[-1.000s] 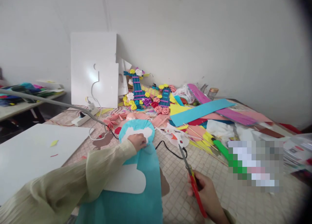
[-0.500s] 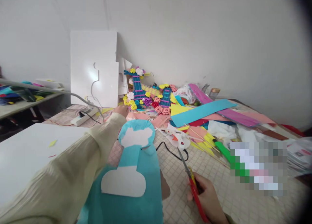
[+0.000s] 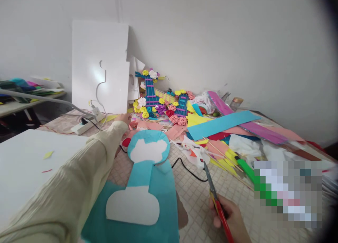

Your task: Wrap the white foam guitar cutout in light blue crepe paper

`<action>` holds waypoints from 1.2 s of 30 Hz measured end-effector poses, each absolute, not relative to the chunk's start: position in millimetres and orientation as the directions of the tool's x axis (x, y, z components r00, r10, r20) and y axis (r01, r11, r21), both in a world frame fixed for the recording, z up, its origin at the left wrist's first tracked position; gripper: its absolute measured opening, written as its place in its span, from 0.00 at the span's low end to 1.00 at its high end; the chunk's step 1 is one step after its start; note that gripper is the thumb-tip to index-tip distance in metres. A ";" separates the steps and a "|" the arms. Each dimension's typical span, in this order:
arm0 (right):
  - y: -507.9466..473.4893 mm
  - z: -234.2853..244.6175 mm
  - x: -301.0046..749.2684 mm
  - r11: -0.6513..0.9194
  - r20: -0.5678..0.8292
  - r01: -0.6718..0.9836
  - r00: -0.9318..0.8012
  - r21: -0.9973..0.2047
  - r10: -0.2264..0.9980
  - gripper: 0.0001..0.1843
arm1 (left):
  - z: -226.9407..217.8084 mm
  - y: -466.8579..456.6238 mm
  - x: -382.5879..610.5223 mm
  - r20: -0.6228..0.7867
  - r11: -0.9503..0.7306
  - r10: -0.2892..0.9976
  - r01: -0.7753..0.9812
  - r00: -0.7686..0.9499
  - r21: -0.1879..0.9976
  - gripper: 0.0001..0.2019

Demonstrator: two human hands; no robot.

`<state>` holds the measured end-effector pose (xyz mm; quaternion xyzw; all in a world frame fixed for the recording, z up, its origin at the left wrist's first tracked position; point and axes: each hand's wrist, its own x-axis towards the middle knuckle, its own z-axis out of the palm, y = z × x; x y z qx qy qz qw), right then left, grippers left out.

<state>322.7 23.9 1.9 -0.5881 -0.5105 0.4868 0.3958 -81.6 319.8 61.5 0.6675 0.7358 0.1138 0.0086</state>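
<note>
In my right hand [image 3: 232,215] is a pair of red-handled scissors [image 3: 217,197], blades together and pointing away from me. My left hand [image 3: 124,118] reaches far forward to the back of the table, beside scraps of salmon paper [image 3: 142,125]. Its fingers are small and partly hidden, so their grip does not show. Between my arms lies a sheet of turquoise paper [image 3: 169,215]. On it is a white board cutout [image 3: 133,206] with a rounded base, its neck and round top [image 3: 161,135] wrapped in turquoise paper around a bare white patch.
A glue gun [image 3: 196,155] with a black cord lies beyond the scissors. Blue and purple paper strips [image 3: 224,124] cross at the back right. Two flower-trimmed guitar-like crafts [image 3: 151,93] stand by the wall. A power strip [image 3: 87,122] and white board [image 3: 23,158] are left.
My left hand has shifted left along the back of the table. The scissors have moved a little right, still in my right hand. The view has shifted slightly.
</note>
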 end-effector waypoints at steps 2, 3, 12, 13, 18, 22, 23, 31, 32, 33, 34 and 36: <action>24.5 0.3 324.4 -0.181 -0.183 0.208 0.008 -0.961 0.983 0.08 | 59.6 318.2 -84.9 0.124 0.111 0.984 0.982 -0.130 0.151 0.16; 24.4 0.2 324.5 -0.189 -0.192 0.200 0.005 -0.961 0.981 0.08 | 59.4 317.6 -86.5 0.119 0.127 0.982 0.983 -0.143 0.135 0.16; 21.7 6.1 320.9 -0.157 -0.159 0.218 0.012 -0.963 0.987 0.07 | 62.9 312.9 -89.0 0.131 0.148 0.979 0.985 -0.159 0.090 0.16; 22.0 5.6 321.5 -0.156 -0.160 0.219 0.003 -0.963 0.987 0.07 | 62.9 312.5 -88.6 0.133 0.141 0.979 0.986 -0.153 0.091 0.16; 22.4 3.3 323.0 -0.142 -0.146 0.218 -0.004 -0.966 0.989 0.05 | 62.1 310.7 -88.4 0.152 0.093 0.982 0.988 -0.111 0.121 0.16; 21.9 4.2 322.0 -0.122 -0.126 0.218 -0.004 -0.968 0.992 0.04 | 63.4 308.3 -87.5 0.171 0.056 0.981 0.981 -0.088 0.185 0.16; 21.8 4.6 321.8 -0.128 -0.132 0.209 -0.005 -0.970 0.991 0.04 | 63.8 307.5 -86.8 0.170 0.046 0.982 0.977 -0.082 0.208 0.15; 20.2 4.2 321.7 -0.150 -0.153 0.161 -0.005 -0.975 0.988 0.04 | 59.7 304.3 -83.3 0.057 0.058 0.994 0.892 -0.093 0.449 0.16; 20.1 4.4 321.5 -0.151 -0.154 0.167 -0.002 -0.974 0.988 0.04 | 59.1 303.7 -82.9 0.042 0.067 0.994 0.875 -0.100 0.479 0.16; 20.0 4.8 321.0 -0.155 -0.157 0.173 0.000 -0.973 0.988 0.04 | 58.8 302.8 -82.1 0.029 0.078 0.994 0.856 -0.108 0.511 0.16; 19.8 5.5 320.1 -0.157 -0.159 0.179 0.006 -0.971 0.987 0.04 | 58.8 301.4 -80.7 0.017 0.088 0.993 0.834 -0.116 0.544 0.16; 19.3 7.8 317.4 -0.156 -0.153 0.182 0.029 -0.971 0.988 0.04 | 59.7 296.7 -75.9 -0.008 0.111 0.991 0.776 -0.136 0.621 0.16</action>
